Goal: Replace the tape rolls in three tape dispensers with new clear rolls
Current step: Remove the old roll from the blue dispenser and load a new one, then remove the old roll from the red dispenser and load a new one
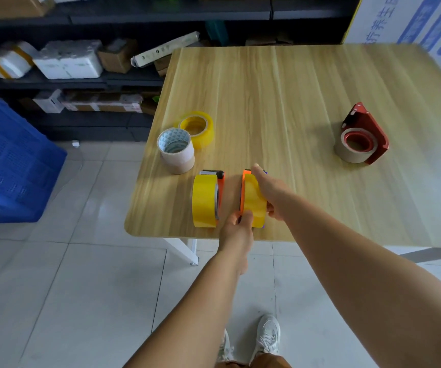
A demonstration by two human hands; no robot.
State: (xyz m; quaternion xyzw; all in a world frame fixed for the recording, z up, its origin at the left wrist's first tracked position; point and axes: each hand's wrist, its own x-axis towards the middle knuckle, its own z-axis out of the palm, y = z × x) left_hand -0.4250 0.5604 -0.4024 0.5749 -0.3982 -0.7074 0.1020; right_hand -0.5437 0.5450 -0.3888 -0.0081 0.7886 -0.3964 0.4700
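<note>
Bracing the orange dispenser [243,192] upright near the bench [293,102] edge, both hands grasp it: left hand [236,229] pinching its near end, right hand [270,189] wrapping its yellow roll [254,200], probably to work the roll off.

Bare forearms, white sneakers [267,337], brown shorts [256,363]

I see two orange dispensers [220,187] [243,192] upright with yellow rolls, a red dispenser [370,128] lying far right, spare rolls [197,126] [175,152] left.
</note>
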